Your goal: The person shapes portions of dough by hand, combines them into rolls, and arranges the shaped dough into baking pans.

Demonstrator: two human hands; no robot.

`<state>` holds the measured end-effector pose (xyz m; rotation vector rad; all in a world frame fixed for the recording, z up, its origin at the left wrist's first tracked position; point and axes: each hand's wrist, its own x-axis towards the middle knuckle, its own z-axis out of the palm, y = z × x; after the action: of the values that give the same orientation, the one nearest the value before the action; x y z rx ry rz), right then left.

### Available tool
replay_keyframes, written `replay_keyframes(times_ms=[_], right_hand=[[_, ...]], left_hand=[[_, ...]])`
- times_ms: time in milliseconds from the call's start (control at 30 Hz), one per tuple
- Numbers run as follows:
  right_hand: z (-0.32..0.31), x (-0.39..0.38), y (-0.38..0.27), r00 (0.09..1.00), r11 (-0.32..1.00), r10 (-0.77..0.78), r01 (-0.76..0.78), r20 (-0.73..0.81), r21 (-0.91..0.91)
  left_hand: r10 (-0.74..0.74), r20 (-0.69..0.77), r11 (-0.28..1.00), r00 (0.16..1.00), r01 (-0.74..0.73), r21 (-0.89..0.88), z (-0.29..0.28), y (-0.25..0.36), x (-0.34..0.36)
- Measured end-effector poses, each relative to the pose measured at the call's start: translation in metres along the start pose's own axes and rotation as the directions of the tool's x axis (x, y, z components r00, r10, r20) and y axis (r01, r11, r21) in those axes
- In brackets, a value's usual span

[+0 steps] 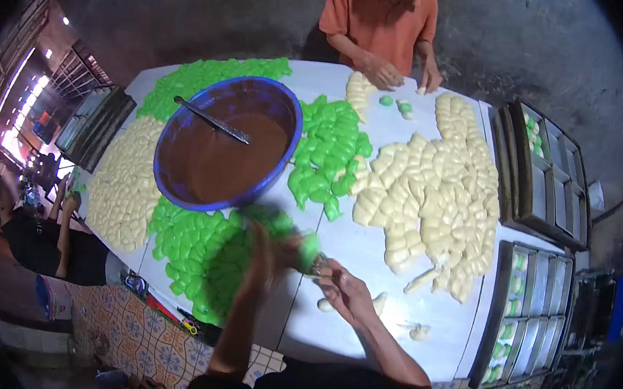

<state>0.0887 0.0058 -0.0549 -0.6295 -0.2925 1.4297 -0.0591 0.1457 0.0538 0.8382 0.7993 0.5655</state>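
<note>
A piece of green dough (310, 251) is sitting between the person's two hands, above the near part of the white table (450, 341). The left hand (261, 260) is blurring just beside it, so I cannot tell whether its fingers are together or apart. The right hand (348, 291) is closing its fingers round a small metal tool (317, 265), whose tip is reaching the dough; the tool's exact shape is blurring too.

Small cream lumps (418, 332) are lying near the right wrist. More green pieces (197, 248) are spreading under and left of the left forearm, and another green pile (327, 148) is lying beyond the hands. Between these piles a blue bowl (295, 138) is holding brown paste (219, 165), with a dark-handled utensil (211, 119) leaning in it. Cream dough pieces (436, 190) are covering the table's right side, and others (123, 187) are filling its left end.

Across the table, a co-worker in an orange shirt (383, 25) is keeping both hands near a few small pieces. At the right, divided trays (530, 343) are holding green and cream pieces in some compartments. At the left, a person in black (44, 246) is standing beyond the table.
</note>
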Motion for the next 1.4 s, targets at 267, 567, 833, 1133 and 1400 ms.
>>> replay_keyframes(times_ms=[267,567,833,1133,1400], right_hand=[[0.039,-0.042,-0.010,0.899,0.313,-0.416,0.279,0.133,-0.908],[0.035,-0.069,-0.025,0.843,0.263,-0.369,0.500,0.392,-0.825],[0.037,-0.073,-0.015,0.949,0.369,-0.298,0.213,0.103,-0.905],[0.032,-0.022,-0.018,0.978,0.311,0.005,0.198,0.210,-0.929],[0.012,-0.058,-0.061,0.945,0.223,-0.308,0.188,0.114,-0.957]], left_hand=[[0.141,-0.103,0.923,0.985,-0.092,0.374,0.040,-0.085,-0.071],[0.208,-0.043,0.918,0.977,-0.180,0.353,0.044,-0.110,-0.088],[0.259,-0.082,0.816,0.962,-0.172,0.551,0.028,-0.134,-0.095],[0.605,-0.149,0.774,0.782,-0.535,0.338,-0.001,-0.111,-0.087],[0.494,0.155,0.527,0.855,-0.437,0.729,-0.009,-0.142,-0.022]])
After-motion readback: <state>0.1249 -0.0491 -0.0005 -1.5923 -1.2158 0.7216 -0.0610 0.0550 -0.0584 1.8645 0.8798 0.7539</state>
